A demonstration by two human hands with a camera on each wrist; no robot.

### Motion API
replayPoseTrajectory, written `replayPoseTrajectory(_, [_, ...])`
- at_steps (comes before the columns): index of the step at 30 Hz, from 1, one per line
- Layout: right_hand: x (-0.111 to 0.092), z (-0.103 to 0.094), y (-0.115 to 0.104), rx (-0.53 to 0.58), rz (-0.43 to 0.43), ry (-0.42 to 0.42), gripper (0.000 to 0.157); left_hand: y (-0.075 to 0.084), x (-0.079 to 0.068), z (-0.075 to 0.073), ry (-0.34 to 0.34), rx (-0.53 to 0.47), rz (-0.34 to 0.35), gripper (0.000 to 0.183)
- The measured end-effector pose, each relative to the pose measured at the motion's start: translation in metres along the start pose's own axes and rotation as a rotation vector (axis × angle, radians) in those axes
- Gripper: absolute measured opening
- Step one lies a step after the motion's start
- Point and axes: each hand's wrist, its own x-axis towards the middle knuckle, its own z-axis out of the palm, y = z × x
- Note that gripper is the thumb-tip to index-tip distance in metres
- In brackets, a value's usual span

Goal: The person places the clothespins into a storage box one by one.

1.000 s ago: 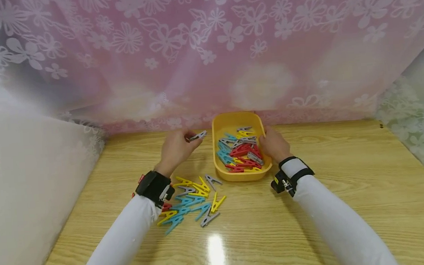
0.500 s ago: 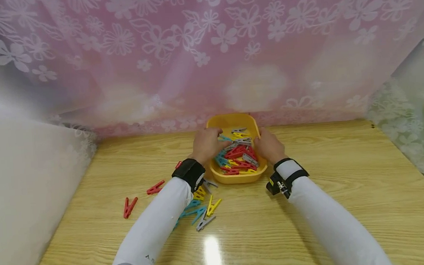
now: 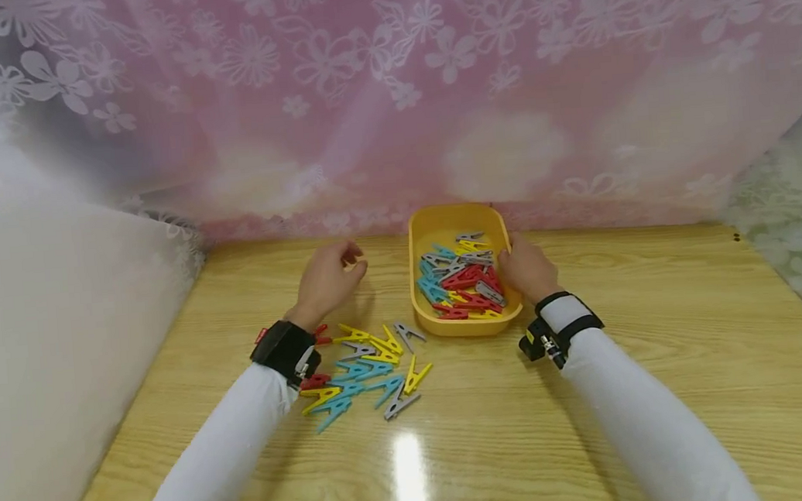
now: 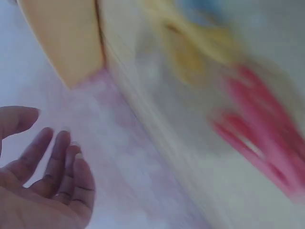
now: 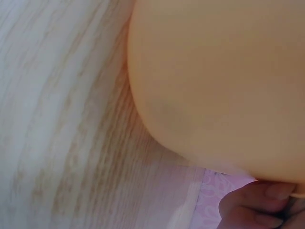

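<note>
My left hand (image 3: 329, 283) is above the table to the left of a yellow plastic basin (image 3: 468, 328), with relaxed fingers and nothing between them. In the left wrist view its fingers (image 4: 57, 162) are loosely bent and apart from the thumb. My right hand (image 3: 529, 269) grips the basin's right rim; the right wrist view has its curled fingers (image 5: 257, 200) at the basin's edge. Blue, grey, red and yellow clothespins lie in the basin, among them a red clothespin (image 3: 469, 278). Below my left hand a loose pile includes a yellow clothespin (image 3: 417, 375) and a grey clothespin (image 3: 402, 406).
The wooden table (image 3: 629, 421) runs back to a pink flowered cloth (image 3: 364, 129). A white wall (image 3: 64, 328) borders the left side, and a pale leafy cloth (image 3: 798, 230) hangs at the right. My left forearm partly covers red clothespins (image 3: 315, 381).
My left hand carried a grey clothespin to the basin, reached over it, then came back left without it. The right hand keeps its grip on the rim.
</note>
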Motion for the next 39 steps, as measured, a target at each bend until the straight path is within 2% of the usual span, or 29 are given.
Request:
replayPoseTrajectory(4, [0.0,-0.002,-0.001,-0.005,0.003,0.004,0.046,-0.032,-0.031,-0.027,-0.029,0.02,-0.101,0.025])
replayPoseTrajectory(10, [-0.001,-0.003,-0.004,-0.003,0.009,-0.005,0.043,-0.074,-0.079,-0.063,-0.129,0.082,-0.299,0.039])
replayPoseTrajectory(13, [0.0,-0.003,-0.004,0.002,0.003,-0.009,0.043,-0.088,-0.096,-0.072,-0.196,0.122,-0.378,0.05])
replayPoseTrajectory(17, [0.0,-0.002,-0.004,0.007,0.009,-0.012,0.044,-0.093,-0.111,-0.076,-0.261,0.156,-0.441,0.059])
replayPoseTrajectory(22, [-0.001,-0.003,-0.004,0.005,0.013,-0.009,0.045,-0.089,-0.119,-0.073,-0.284,0.184,-0.462,0.057])
replayPoseTrajectory(29, [0.0,-0.002,-0.002,0.003,0.004,-0.009,0.044,-0.085,-0.121,-0.063,-0.261,0.24,-0.477,0.046])
replayPoseTrajectory(35, [0.001,-0.001,-0.002,0.005,0.001,-0.01,0.044,-0.084,-0.116,-0.061,-0.249,0.26,-0.479,0.039])
replayPoseTrajectory(39, [0.003,-0.001,-0.001,0.004,0.006,-0.008,0.044,-0.076,-0.105,-0.061,-0.229,0.263,-0.457,0.039])
